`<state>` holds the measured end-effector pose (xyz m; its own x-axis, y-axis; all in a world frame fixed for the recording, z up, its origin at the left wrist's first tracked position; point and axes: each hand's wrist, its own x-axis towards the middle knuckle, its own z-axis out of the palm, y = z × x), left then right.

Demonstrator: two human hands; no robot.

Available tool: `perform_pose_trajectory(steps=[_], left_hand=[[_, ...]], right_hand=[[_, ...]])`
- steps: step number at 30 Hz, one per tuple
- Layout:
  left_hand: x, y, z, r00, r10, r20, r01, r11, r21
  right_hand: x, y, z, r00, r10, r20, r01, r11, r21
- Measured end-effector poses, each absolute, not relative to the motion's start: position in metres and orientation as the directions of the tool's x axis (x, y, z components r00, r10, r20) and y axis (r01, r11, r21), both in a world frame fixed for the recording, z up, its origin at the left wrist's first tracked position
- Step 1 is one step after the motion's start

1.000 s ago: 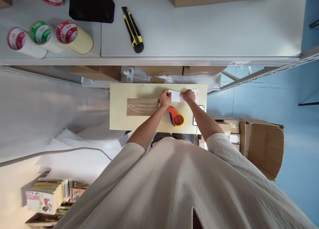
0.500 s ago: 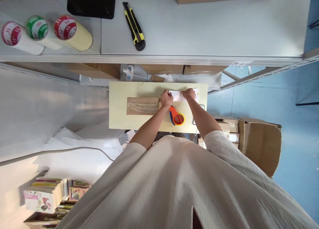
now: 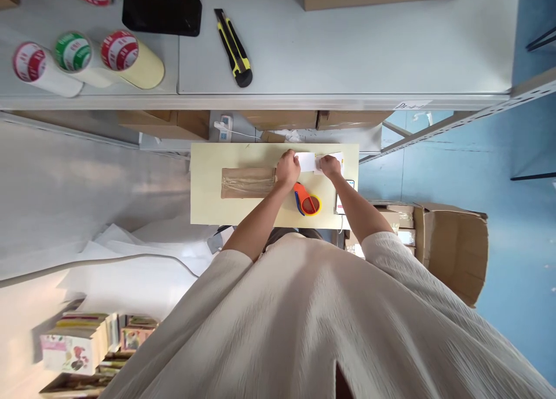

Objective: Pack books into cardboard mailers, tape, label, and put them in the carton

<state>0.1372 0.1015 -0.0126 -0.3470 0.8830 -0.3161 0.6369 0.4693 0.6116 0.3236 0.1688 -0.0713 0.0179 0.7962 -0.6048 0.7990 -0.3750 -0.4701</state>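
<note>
While the left hand [image 3: 288, 168] and right hand [image 3: 330, 166] pinch the white paper [image 3: 306, 162] over the table [image 3: 206, 211], going slow and gentle should stop rips and creases.

Room left of parcel [image 3: 247, 183], dispenser [image 3: 299, 193] (orange) between forearms [image 3: 261, 216]

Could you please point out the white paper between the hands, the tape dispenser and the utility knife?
White paper [image 3: 306, 162]: head view, visible face.
Tape dispenser [image 3: 302, 194]: head view, orange body.
Utility knife [image 3: 233, 47]: head view, handle.
</note>
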Motion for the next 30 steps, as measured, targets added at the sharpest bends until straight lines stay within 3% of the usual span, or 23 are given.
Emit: perform_pose_trajectory(steps=[10, 16, 20, 24, 30], left_hand=[[0.1, 0.099, 0.026, -0.431, 0.879, -0.205, 0.526, 0.429, 0.734], [0.057, 0.072, 0.047, -0.365, 0.903, -0.227, 0.381, 0.367, 0.849], [0.034, 0.048, 0.064, -0.239, 0.936, -0.258, 0.312, 0.326, 0.892], [0.015, 0.032, 0.088, -0.06, 0.962, -0.267, 0.37, 0.27, 0.889], [-0.025, 0.014, 0.115, 0.166, 0.964, -0.209, 0.482, 0.106, 0.87]], right_hand=[[0.333, 0.155, -0.053, -0.045, 0.774, -0.632, 0.699, -0.428, -0.573], [0.326, 0.137, -0.019, -0.219, 0.773, -0.595, 0.301, -0.526, -0.795], [0.302, 0.126, 0.023, -0.396, 0.808, -0.436, 0.216, -0.38, -0.899], [0.262, 0.118, 0.064, -0.57, 0.778, -0.264, 0.224, -0.163, -0.961], [0.206, 0.092, 0.102, -0.685, 0.686, -0.243, 0.298, -0.04, -0.954]])
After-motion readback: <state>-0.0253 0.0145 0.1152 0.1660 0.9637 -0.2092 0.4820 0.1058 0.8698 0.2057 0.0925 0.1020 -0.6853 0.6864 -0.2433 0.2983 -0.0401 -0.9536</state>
